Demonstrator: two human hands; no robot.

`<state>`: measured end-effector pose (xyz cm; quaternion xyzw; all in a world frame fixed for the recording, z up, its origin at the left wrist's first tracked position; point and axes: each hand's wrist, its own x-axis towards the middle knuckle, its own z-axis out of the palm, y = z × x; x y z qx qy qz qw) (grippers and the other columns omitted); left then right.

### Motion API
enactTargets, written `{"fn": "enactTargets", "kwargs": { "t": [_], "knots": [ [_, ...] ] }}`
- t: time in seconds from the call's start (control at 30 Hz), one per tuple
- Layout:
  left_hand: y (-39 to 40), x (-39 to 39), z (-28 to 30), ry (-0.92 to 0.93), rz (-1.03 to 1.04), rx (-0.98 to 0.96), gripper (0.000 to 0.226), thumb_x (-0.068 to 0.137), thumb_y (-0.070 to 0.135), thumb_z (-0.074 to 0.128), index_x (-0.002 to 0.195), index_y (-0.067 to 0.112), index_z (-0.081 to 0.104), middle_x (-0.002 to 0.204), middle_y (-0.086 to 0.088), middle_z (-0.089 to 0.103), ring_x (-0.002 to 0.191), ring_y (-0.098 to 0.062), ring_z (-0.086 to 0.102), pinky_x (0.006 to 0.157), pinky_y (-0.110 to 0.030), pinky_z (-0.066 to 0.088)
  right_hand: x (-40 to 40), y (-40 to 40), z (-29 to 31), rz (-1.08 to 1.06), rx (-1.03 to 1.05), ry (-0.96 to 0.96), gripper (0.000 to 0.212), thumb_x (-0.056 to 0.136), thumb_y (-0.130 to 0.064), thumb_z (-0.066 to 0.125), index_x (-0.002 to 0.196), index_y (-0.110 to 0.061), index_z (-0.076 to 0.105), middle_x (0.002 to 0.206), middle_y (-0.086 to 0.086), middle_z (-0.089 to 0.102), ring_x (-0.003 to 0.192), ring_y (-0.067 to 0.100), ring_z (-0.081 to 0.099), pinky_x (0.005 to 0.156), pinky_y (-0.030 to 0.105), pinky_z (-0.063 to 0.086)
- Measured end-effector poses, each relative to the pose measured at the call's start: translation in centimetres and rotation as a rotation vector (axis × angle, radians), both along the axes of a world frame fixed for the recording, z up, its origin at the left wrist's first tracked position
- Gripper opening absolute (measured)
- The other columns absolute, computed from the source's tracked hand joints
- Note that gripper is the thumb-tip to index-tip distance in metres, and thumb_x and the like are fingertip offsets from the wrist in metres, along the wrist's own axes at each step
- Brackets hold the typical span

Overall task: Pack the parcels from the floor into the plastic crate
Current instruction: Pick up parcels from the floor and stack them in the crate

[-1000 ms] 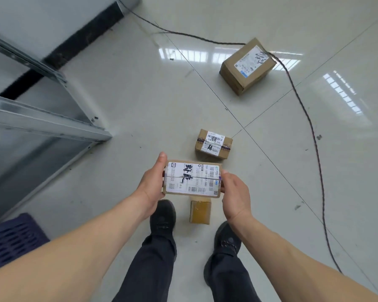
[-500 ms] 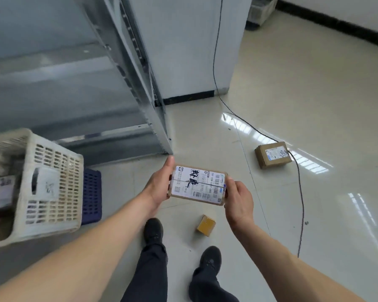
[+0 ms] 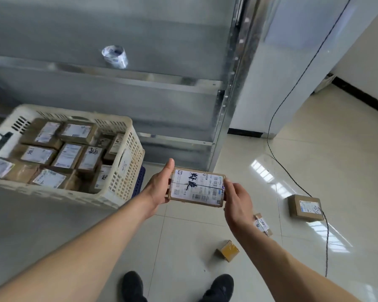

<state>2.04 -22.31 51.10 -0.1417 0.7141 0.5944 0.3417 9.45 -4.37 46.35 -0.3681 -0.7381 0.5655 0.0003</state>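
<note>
both hands, left hand and right hand, grip flat parcel by its short ends; crate lies left, nearer left hand

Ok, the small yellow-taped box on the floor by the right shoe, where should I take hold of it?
Come from above and pinch the small yellow-taped box across its two short side faces. It lies flat on the tile, turned at an angle to the tile lines, with clear floor all round, so one hand should do. Both hands are busy: left hand and right hand hold the labelled parcel.
</note>
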Motion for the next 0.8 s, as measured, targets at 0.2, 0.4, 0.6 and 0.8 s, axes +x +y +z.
{"fn": "enactTargets", "kwargs": {
  "t": [0.2, 0.4, 0.6, 0.8],
  "knots": [
    [-11.2, -2.3, 1.2, 0.003, 0.049, 0.047, 0.062, 0.094, 0.069, 0.027, 0.076, 0.036, 0.076, 0.085, 0.008, 0.077, 0.097, -0.018, 0.068, 0.106, -0.046, 0.042, -3.3, -10.7, 2.3, 0.063, 0.020, 0.058, 0.035, 0.104, -0.042, 0.050, 0.082, -0.018, 0.065, 0.081, 0.000, 0.068, 0.077, 0.015, 0.062, 0.073, 0.037, 0.050],
    [-21.3, -4.9, 1.6, 0.057, 0.081, 0.076, 0.055, 0.097, 0.063, 0.025, 0.088, 0.030, 0.068, 0.084, 0.010, 0.075, 0.075, -0.004, 0.069, 0.069, -0.027, 0.049, -6.9, -20.1, 1.7, 0.140, 0.030, 0.087, 0.040, 0.104, -0.043, 0.051, 0.090, -0.013, 0.072, 0.084, 0.000, 0.073, 0.078, 0.014, 0.065, 0.070, 0.032, 0.048],
    [-28.1, -7.4, 1.2, 0.017, 0.091, 0.041, 0.066, 0.093, 0.071, 0.019, 0.115, 0.030, 0.067, 0.105, 0.003, 0.074, 0.097, -0.012, 0.067, 0.074, -0.032, 0.049, -10.5, -26.6, 1.0, 0.208, 0.014, 0.078, 0.040, 0.102, -0.046, 0.053, 0.091, -0.011, 0.071, 0.084, 0.001, 0.071, 0.074, 0.013, 0.061, 0.065, 0.031, 0.045],
    [-31.8, -10.9, 0.7, -0.010, 0.143, 0.022, 0.066, 0.094, 0.069, 0.016, 0.106, 0.030, 0.068, 0.099, 0.000, 0.076, 0.092, -0.016, 0.070, 0.073, -0.034, 0.055, -15.5, -30.2, -0.3, 0.302, 0.025, 0.038, 0.049, 0.093, -0.060, 0.049, 0.077, -0.016, 0.064, 0.076, -0.002, 0.066, 0.072, 0.017, 0.058, 0.064, 0.034, 0.044]
  ]
}}
